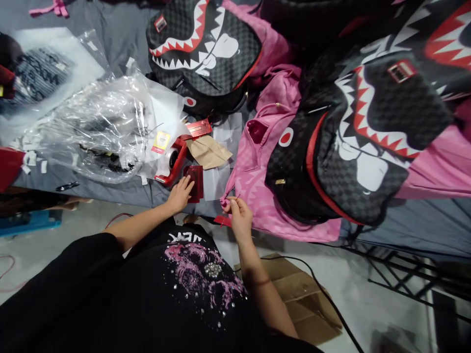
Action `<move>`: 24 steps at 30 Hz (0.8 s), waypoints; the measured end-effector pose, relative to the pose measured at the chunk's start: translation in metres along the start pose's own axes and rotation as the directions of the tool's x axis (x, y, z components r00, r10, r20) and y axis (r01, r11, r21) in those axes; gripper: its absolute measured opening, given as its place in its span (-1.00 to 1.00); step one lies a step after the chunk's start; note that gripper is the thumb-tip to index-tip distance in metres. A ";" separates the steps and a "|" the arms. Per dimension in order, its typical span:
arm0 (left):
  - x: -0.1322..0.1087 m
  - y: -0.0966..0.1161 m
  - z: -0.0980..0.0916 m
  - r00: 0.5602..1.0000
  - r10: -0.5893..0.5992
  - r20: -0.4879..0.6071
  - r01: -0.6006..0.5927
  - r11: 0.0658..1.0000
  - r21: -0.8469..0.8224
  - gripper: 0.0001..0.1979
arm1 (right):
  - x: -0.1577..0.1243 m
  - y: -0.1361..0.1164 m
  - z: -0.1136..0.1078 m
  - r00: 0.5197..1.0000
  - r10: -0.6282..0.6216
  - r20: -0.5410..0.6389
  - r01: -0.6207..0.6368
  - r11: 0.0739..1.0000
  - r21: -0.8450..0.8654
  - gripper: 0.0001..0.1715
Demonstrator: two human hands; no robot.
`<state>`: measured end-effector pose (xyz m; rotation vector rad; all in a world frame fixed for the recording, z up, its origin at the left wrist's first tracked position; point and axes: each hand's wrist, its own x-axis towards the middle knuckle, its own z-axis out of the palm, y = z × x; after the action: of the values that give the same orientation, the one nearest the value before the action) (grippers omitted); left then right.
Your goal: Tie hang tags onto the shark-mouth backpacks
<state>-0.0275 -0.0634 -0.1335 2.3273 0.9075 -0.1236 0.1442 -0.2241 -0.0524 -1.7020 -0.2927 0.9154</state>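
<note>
1. Right hand (240,215) first: thumb and forefinger are pinched shut on a small pink pull tab (223,201). The tab sticks out of the near corner of a pink fabric backpack (257,166), right at the near edge of the bench (423,225), which has grey cloth over it.
2. Just under that hand there's a small flat red tag (222,221), past the bench edge. Can't tell if the fingers touch it.
3. Left hand (180,193) is open, fingers spread flat on a stack of dark red rectangular cards (196,182). The stack lies by the near edge too, just left of the pink backpack.
4. Right behind the cards is a red plastic tape dispenser (172,164), and beside that a brown paper envelope (208,151).
5. Further left it's a heap of crumpled clear plastic bags (91,130), one with a yellow label (161,142). A small black pair of snips (67,186) lies near the edge below them.
6. On top of the pink backpack, to its right, lies a big black checkered backpack with a red-and-white shark mouth (368,142). A second shark-mouth backpack (202,49) sits toward the far edge.
7. Down on the floor: flattened brown cardboard (305,304) with a black cable (320,289) across it.
</note>
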 end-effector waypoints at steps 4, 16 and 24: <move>0.031 0.000 -0.017 0.936 0.283 0.209 -0.325 0.925 0.199 -0.31 | -0.008 0.005 -0.021 0.999 0.021 0.050 -0.019 0.999 -0.045 -0.64; 0.056 0.048 -0.009 0.875 -0.451 -0.175 0.473 0.872 0.121 -0.17 | -0.025 0.021 -0.033 1.000 0.015 0.025 -0.013 0.996 -0.089 -0.62; 0.046 0.042 0.017 0.674 -0.704 -0.225 0.673 0.710 -0.206 -0.30 | -0.029 0.017 -0.016 0.999 0.010 0.044 -0.006 0.996 -0.090 -0.59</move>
<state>0.0366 -0.0702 -0.1394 1.8004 1.8775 -0.0407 0.1319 -0.2588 -0.0542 -1.7673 -0.3622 0.9593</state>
